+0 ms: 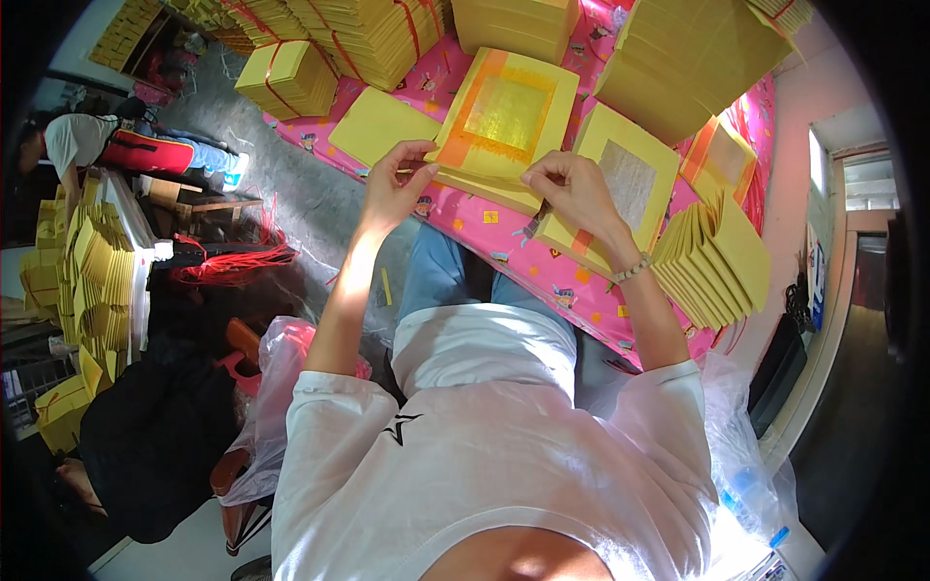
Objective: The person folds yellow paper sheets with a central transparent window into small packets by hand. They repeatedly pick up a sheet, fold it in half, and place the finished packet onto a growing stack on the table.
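In front of me lies a stack of yellow joss paper (455, 107), its top sheet marked with a shiny gold square and an orange band. My left hand (392, 189) pinches the near left corner of that top sheet between thumb and fingers. At the near right corner my right hand (578, 191), a beaded bracelet on its wrist, pinches the same sheet's edge. The near edge looks slightly raised between the two hands. Right of it, partly behind my right forearm, is another yellow stack (651, 160) with a dull silver square. A plain yellow stack (383, 128) is at the left.
A pink patterned cloth (504, 237) covers the table. Tall yellow paper stacks (693, 63) and tied bundles (286, 79) line its far side. Folded yellow sheets (712, 261) fan out at the right. Another person (82, 145) bends over a table at the left, near red straps (232, 261).
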Tool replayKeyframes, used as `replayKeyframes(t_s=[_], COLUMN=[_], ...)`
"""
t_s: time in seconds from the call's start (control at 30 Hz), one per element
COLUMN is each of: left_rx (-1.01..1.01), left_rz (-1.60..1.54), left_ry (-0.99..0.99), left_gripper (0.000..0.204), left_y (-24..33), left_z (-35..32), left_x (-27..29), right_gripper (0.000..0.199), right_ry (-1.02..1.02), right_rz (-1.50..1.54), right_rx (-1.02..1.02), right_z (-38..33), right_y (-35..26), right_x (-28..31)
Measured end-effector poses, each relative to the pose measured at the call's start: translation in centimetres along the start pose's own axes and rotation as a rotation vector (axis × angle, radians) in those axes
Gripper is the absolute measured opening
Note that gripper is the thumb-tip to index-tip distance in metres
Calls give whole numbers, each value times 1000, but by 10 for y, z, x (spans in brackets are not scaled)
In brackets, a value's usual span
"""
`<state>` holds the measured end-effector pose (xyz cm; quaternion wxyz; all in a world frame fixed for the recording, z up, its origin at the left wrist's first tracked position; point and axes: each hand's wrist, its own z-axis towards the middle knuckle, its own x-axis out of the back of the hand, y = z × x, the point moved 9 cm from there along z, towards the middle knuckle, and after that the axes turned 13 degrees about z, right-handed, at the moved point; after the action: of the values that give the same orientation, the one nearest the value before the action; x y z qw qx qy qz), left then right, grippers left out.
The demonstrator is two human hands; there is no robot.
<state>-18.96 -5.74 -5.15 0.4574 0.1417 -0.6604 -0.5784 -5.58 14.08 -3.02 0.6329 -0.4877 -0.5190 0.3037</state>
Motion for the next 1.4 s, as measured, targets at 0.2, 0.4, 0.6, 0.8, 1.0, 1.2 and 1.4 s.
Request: replayKeyframes(t_s=[0.2,0.4,0.6,0.8,1.0,1.2,1.4], left_rx=[26,-374,-563,-383,-193,-140,-281], left_rz=[-15,714,788,456,-414,-483,-251], left_ry=[-47,259,33,85,-254,-295,60], left_gripper=[31,47,37,24,32,38,45], left_y=[-6,79,100,98,89,81,72], left_z=[1,-8,8,19,9,10,22], left_x=[-2,7,-39,-23,-37,-54,-54], right_gripper=[25,24,20,70,97,87,68], right_ry=[3,37,54,435,168,23,56], right_rz=[1,-46,-121,254,606,675,676], right_rx=[0,64,130,247,248,161,116], right_z=[0,-3,-7,-15,0,-6,-8], right_y=[-1,-12,-36,-31,-25,-32,-26], right_x=[0,5,11,49,31,8,3])
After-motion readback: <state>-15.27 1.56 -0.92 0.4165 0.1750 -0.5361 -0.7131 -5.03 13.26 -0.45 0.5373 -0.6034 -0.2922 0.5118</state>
